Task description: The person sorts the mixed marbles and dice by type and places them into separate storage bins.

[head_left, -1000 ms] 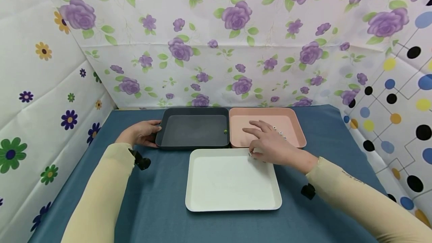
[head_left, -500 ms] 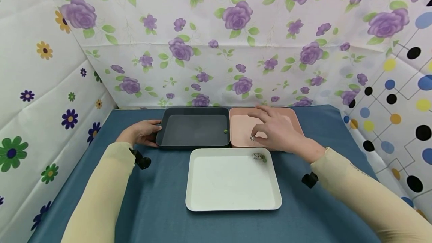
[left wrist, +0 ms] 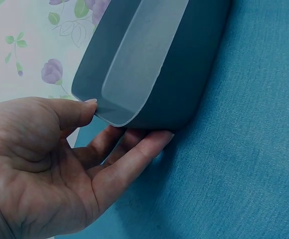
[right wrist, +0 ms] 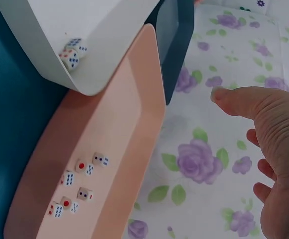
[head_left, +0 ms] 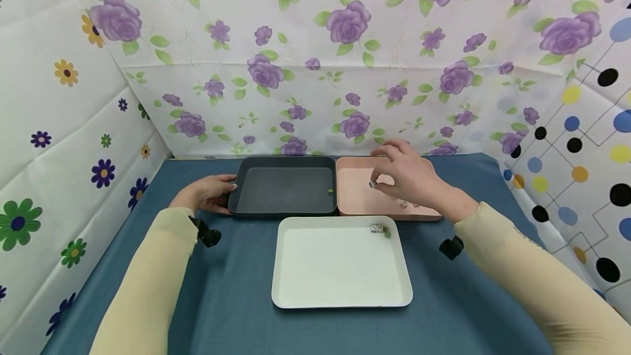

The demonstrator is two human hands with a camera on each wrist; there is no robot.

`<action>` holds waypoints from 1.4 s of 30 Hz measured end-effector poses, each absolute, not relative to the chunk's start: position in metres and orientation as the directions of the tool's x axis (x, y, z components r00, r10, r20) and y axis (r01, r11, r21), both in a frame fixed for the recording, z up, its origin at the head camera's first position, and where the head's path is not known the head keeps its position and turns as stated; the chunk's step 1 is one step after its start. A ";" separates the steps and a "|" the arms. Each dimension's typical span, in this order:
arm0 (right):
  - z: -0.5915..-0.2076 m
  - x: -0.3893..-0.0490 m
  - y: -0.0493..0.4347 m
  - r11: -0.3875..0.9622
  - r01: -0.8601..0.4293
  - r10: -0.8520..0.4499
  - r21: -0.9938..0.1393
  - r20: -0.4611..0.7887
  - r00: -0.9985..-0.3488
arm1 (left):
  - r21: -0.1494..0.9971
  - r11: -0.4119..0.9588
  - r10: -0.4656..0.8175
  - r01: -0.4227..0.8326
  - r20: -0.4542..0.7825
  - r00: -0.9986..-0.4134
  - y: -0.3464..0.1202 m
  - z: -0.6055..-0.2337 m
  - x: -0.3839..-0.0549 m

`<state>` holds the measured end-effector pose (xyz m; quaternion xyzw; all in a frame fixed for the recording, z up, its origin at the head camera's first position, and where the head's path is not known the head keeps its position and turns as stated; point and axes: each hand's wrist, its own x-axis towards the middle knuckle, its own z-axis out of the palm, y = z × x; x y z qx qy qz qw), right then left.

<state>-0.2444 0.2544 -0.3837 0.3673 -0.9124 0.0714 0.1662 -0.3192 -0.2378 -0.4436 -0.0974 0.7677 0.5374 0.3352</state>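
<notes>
With its thumb at the rim and fingers against the outer wall, my left hand (head_left: 204,193) holds the left end of a dark grey tray (head_left: 281,213); the left wrist view shows this grip close up. Over the pink tray (head_left: 357,164), my right hand (head_left: 411,179) pinches a small white die (head_left: 372,184) between thumb and fingertip. Below that hand, several dice (right wrist: 84,167) lie in the pink tray, partly hidden by the hand in the head view. The right wrist view shows the thumb and curled fingers, the held die out of sight.
In front stands a white tray (head_left: 340,267), with dice (head_left: 376,228) and a small greenish piece (head_left: 386,233) in its far right corner. A tiny green piece (head_left: 330,192) lies in the grey tray. Blue cloth (head_left: 231,289) covers the table; a flowered sheet (head_left: 305,92) hangs behind.
My right hand has lifted from the white tray's far right corner, holding a die, and moved back over the pink tray. The left hand stays at the grey tray.
</notes>
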 end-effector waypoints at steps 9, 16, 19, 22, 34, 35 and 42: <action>-0.382 -0.259 0.261 0.746 -0.665 -0.618 -0.028 0.344 -0.707 | 0.763 0.401 0.210 -0.507 -0.616 -0.759 -0.239 -0.445 -0.319; -0.389 -0.268 0.267 0.792 -0.609 -0.568 -0.039 0.316 -0.760 | 0.762 0.393 0.198 -0.515 -0.617 -0.762 -0.239 -0.447 -0.321; -0.393 -0.271 0.270 0.818 -0.574 -0.541 -0.043 0.286 -0.791 | 0.762 0.395 0.206 -0.514 -0.618 -0.758 -0.239 -0.447 -0.321; -0.399 -0.274 0.273 0.838 -0.543 -0.513 -0.056 0.257 -0.819 | 0.763 0.393 0.207 -0.514 -0.618 -0.759 -0.239 -0.447 -0.321; -0.430 -0.282 0.279 0.888 -0.455 -0.442 -0.064 0.145 -0.885 | 0.761 0.394 0.204 -0.516 -0.620 -0.758 -0.238 -0.446 -0.320; -0.432 -0.282 0.279 0.893 -0.447 -0.437 -0.048 0.135 -0.889 | 0.760 0.393 0.202 -0.517 -0.620 -0.758 -0.237 -0.446 -0.320; -0.445 -0.284 0.278 0.899 -0.436 -0.437 0.025 0.089 -0.895 | 0.761 0.394 0.203 -0.515 -0.619 -0.759 -0.237 -0.446 -0.320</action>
